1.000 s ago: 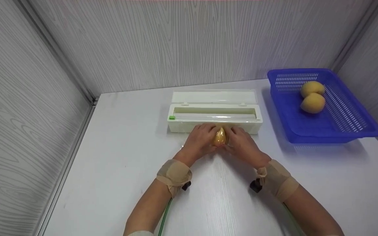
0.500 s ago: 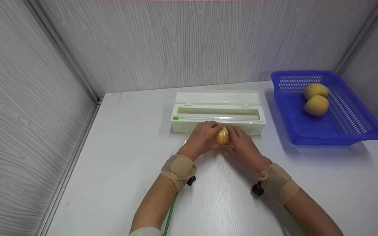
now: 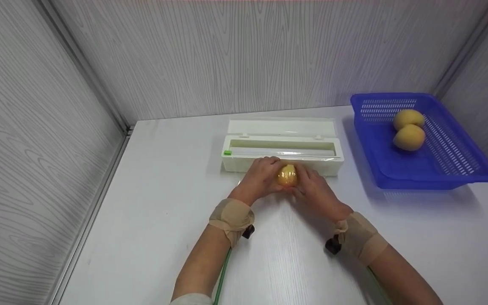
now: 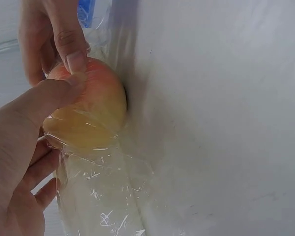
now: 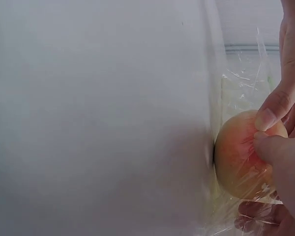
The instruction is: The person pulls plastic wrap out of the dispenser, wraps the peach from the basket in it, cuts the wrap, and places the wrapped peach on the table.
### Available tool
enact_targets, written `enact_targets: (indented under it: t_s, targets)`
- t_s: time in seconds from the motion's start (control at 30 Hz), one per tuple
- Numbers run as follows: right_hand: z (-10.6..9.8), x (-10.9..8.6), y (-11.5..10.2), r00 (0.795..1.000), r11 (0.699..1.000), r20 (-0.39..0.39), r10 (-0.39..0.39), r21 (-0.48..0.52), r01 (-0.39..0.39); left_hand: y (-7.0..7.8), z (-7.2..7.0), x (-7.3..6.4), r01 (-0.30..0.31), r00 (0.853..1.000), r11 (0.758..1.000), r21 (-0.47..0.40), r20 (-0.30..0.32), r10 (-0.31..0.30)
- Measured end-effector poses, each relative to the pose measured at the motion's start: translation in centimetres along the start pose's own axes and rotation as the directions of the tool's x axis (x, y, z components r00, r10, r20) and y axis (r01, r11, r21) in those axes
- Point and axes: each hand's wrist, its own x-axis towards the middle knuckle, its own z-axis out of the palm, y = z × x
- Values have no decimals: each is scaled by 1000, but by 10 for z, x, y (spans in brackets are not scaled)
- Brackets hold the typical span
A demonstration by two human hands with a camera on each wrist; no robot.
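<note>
A yellow-red peach [image 3: 287, 176], covered in clear cling film [image 4: 98, 191], sits low at the table between both hands. The left hand [image 3: 262, 178] grips its left side, thumb [image 4: 64, 91] pressed on the reddish top and fingers curled behind. From the other side the right hand [image 3: 317, 190] holds it, its thumb [image 5: 270, 147] meeting the left thumb on the gathered film. Loose, wrinkled film spreads beside the peach in both wrist views. Right behind the hands stands a white cling film dispenser [image 3: 235, 163], its lid raised and the roll visible inside.
At the right, a blue plastic basket [image 3: 379, 178] holds two peaches [image 3: 409, 137]. Grey wood-grain panels [image 3: 227, 55] enclose the white table [image 3: 163, 178] at the back and sides. A green cable [image 3: 222, 277] runs along the left forearm.
The peach shows wider between the hands now, as the fingers have shifted slightly apart over it. The whole head view has moved a little; both hands keep their hold.
</note>
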Motion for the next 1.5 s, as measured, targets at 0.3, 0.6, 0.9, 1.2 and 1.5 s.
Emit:
enact_targets:
  t_s: [0.3, 0.6, 0.9, 1.2, 1.5]
  targets:
    - [2, -1, 0, 999, 999, -8, -31, -25, 31, -2, 10, -9, 1, 996, 999, -40, -89, -5]
    - [6, -1, 1, 994, 992, -49, -99, -79, 95, 2, 18, -18, 26, 995, 997, 78, -96, -19]
    - [0, -3, -3, 999, 996, -20, -48, -71, 46, 4, 16, -19, 75, 997, 995, 59, -24, -74]
    - [-7, -4, -7, 1000, 994, 7, -19, -105, 20, -9, 5, -30, 72, 995, 997, 8, -71, -71]
    - [-15, -5, -10, 987, 986, -78, -139, -107, 131, -29, -9, -49, 109, 989, 994, -12, -97, -110]
